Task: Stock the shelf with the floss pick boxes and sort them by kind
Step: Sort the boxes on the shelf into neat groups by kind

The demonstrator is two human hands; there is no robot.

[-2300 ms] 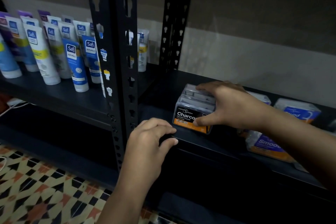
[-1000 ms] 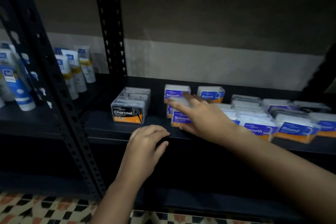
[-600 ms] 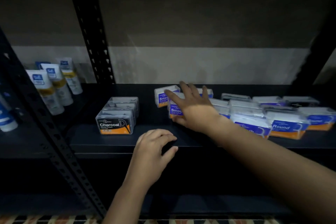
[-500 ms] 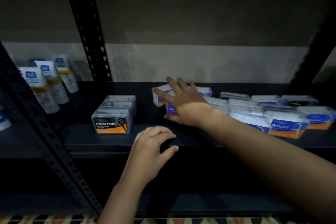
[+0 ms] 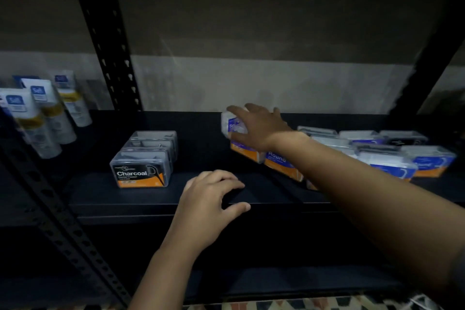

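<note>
- Nearest the camera, a strip of patterned floor tiles (image 5: 289, 305) is showing along the bottom edge.
- The left hand (image 5: 208, 205) is resting on the front lip of the dark metal shelf (image 5: 151, 200), its fingers loosely curled over the edge and holding no box.
- Just left of that hand, a row of clear plastic floss pick boxes is sitting front to back on the shelf; the front charcoal box (image 5: 141, 171) is wearing a black and orange label reading "Charcoal", with smaller print below it too fine to read.
- To the right, under the right forearm, a box (image 5: 281, 162) with a blue and orange label is showing the word "Round".
- Further right, more clear boxes with blue and orange labels (image 5: 392, 163) are lying crowded together, some overlapping; their wording is blurring out.
- One dark-labelled box (image 5: 402, 138) is sitting at the back of that group.
- The right hand (image 5: 259, 128) is reaching toward the back of the shelf with its fingers spread, thumb below and fingers above a clear box with a blue label (image 5: 232, 126) starting "S"; the box is tilting, and the grip is too blurred to say how firmly the hand is holding it.
- Far left, on the neighbouring shelf beyond the perforated black post (image 5: 108, 53), white tubes (image 5: 40, 118) with blue labels and yellow bands are standing upright; the label wording is too blurred to read.
</note>
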